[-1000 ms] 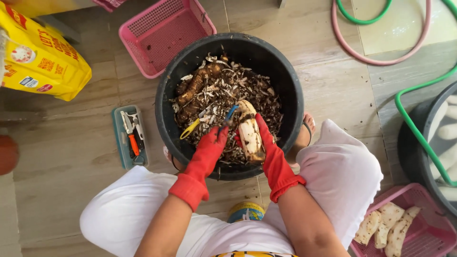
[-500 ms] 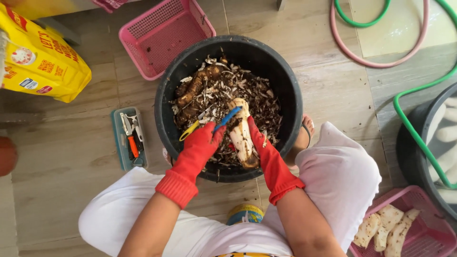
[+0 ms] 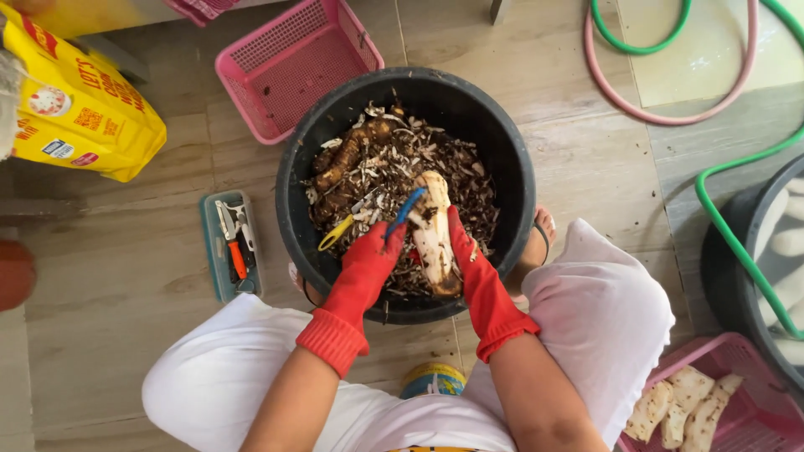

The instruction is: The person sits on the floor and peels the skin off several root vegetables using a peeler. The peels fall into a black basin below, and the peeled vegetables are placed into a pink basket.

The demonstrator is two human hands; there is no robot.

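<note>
Pale and partly peeled, the long root (image 3: 434, 230) lies over the middle of the black tub (image 3: 511, 159), and our right hand (image 3: 466, 251), in a red rubber glove, is clamped along its right side. Our left hand (image 3: 373, 255), gloved the same, is closed on a blue-handled peeler (image 3: 405, 209) whose tip rests against the root's left edge. Beneath them the tub is heaped with dark peelings (image 3: 469, 180), a few unpeeled brown roots (image 3: 347, 155) lying to the left and a yellow-handled tool (image 3: 335, 233) just beside our left fingers. We crouch with white-clad knees either side of the tub. On the floor to the left sits a small teal tray of tools (image 3: 209, 251), and beyond it a yellow bag (image 3: 79, 113). An empty pink basket (image 3: 289, 63) touches the tub's far rim. Pink and green hoses (image 3: 670, 113) curl at upper right, and a second pink basket (image 3: 754, 410) at lower right holds peeled white pieces (image 3: 682, 402).
</note>
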